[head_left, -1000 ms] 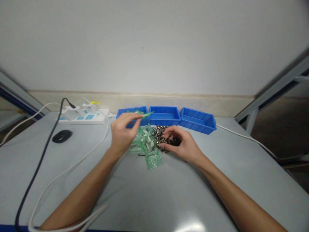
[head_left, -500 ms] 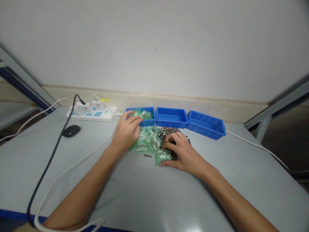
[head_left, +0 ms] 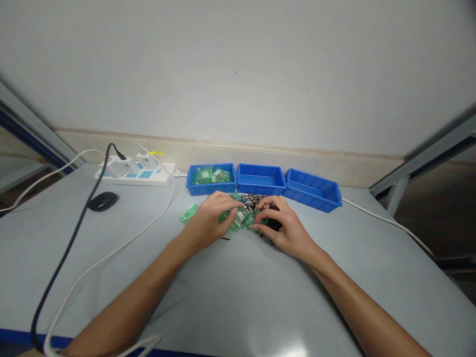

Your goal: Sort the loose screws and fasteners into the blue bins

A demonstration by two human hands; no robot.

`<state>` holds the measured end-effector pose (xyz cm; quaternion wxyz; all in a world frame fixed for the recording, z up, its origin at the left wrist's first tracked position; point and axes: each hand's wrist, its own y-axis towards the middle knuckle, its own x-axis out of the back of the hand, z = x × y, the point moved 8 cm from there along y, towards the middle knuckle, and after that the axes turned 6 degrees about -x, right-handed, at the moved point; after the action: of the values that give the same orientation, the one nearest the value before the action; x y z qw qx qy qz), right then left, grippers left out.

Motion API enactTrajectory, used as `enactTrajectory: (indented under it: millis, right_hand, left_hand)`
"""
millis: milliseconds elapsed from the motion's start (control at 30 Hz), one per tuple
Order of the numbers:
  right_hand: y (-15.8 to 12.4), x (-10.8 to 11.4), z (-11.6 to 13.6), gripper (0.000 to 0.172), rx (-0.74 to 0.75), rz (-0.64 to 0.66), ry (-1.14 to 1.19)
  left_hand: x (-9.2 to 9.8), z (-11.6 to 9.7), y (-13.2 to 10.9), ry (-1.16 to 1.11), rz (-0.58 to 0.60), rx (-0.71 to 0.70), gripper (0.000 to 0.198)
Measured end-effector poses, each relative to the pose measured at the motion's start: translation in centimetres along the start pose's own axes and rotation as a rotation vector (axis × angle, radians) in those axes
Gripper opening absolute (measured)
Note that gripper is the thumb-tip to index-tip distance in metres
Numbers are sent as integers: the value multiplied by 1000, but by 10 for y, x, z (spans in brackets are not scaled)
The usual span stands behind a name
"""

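Lying under the hands: bags [head_left: 241, 218], small green ones in a loose heap on the desk [head_left: 238, 297], just in front of the bins.
Left hand [head_left: 210, 222]: palm down, fingers curled over the heap's left side, tips touching a bag. I cannot tell whether any bag is pinched.
Right hand [head_left: 286, 227]: palm down, fingers bent, tips on the heap's right edge. Here too I cannot tell whether it pinches anything.
Metal parts [head_left: 255, 199]: a shiny pile touching the bags at the back, with dark bits beside the right hand.
Stray bag [head_left: 189, 213]: lies apart, left of the left hand.
Screw [head_left: 225, 238]: a tiny dark one on the desk, just beside the left hand.
Bins: the left bin [head_left: 211, 188] has green bags in it. The middle bin [head_left: 260, 187] and right bin [head_left: 314, 198] stand beside it in a row.
Far left: power strip [head_left: 136, 173], mouse [head_left: 102, 201], black cable [head_left: 70, 238], white cable [head_left: 111, 253].
Risk, mixing: bags and metal parts touch, so a lifted bag would likely drag loose parts with it into the wrong place.
Risk, scatter: with both hands crowding one heap, a sweep of either could push parts or the screw across the smooth desk and off its edge.
Risk, slip: the bags look slick, so a light pinch may drop one short of a bin.
Risk, snag: the left forearm lies near the white cable, and a wide swing could catch it.
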<state>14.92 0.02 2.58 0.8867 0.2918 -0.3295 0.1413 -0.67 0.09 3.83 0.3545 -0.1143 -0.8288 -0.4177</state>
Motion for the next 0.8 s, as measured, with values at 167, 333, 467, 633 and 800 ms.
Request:
enactTrajectory:
  millis: [167,333,467,633,800]
  right_hand:
    - [2,12,-9,8,-72,-116,221]
    - [-1,2,-28,48,-290,-133,549]
    - [1,-4,-27,43,-317,-104,609]
    - [8,8,-23,39,-254,-203,437]
    - [19,3,0,27,-105,-110,21]
  left_hand:
    - [-8,5,2,-319,-24,244,18]
    - [-21,10,0,-540,-60,347,20]
    - [-13,4,6,-413,-76,280,18]
    - [41,5,18,78,-307,90,11]
    - [55,41,24,472,-229,22,21]
